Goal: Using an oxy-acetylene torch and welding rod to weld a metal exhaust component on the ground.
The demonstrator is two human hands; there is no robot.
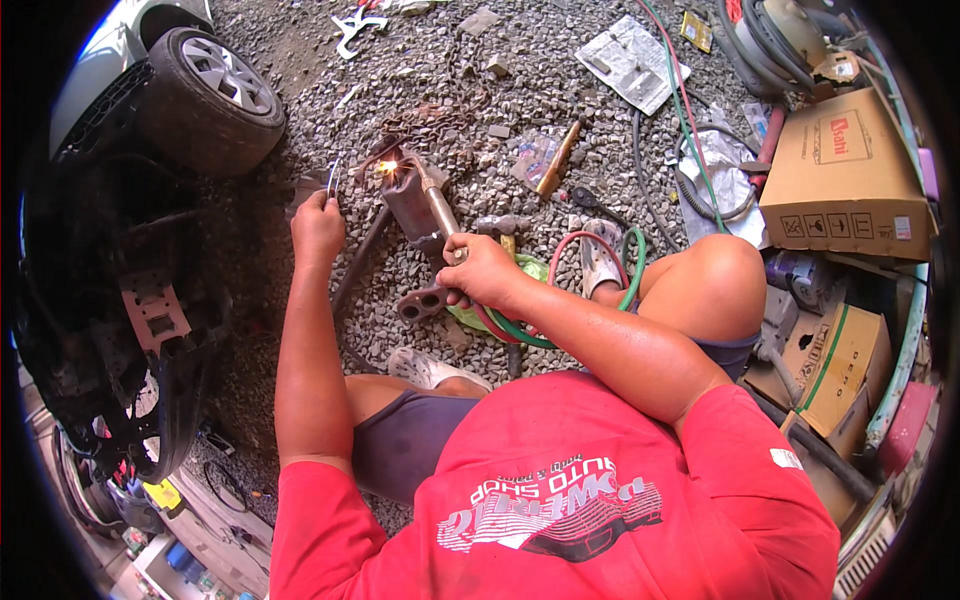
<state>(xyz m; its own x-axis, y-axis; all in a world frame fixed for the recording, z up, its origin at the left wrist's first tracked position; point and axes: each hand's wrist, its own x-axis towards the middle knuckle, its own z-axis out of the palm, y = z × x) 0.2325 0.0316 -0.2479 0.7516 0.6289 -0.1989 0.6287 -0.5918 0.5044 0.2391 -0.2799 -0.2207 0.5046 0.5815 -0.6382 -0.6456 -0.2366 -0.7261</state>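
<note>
The red shirt point(560, 500) fills the lower frame, both forearms reaching forward over gravel point(440, 60), right hand point(478, 270) fingers closed around a torch point(437, 205) flaming at a rusty metal part point(408, 205), left hand point(318, 228) pinching a thin rod point(333, 177) just beside it, car wheel point(210, 95) left, cardboard boxes point(845, 170) right.

The person wears a red short-sleeved T-shirt point(600, 490) with a white and black printed graphic of a car and lettering across its front. Below it are dark grey shorts point(410, 440). Forearms, hands and knees are bare.
</note>
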